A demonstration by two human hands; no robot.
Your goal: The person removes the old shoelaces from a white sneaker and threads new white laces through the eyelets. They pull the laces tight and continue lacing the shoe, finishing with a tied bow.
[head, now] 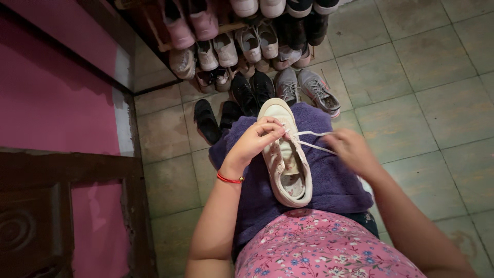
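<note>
A worn white sneaker (284, 154) lies on a purple towel (334, 180) spread over my lap, toe pointing away from me. My left hand (252, 141), with a red band at the wrist, rests on the shoe's left side, fingertips on the lacing near the tongue. To the right of the shoe, my right hand (352, 149) pinches the white shoelace (314, 140) and holds it stretched sideways out of the eyelets.
A shoe rack (226, 31) ahead holds several pairs of pink, white and dark shoes. More pairs stand on the tiled floor (422, 77): black slip-ons (207, 121), black sneakers (251, 90), grey sneakers (309, 88). A pink wall and dark wooden furniture (62, 206) are on my left.
</note>
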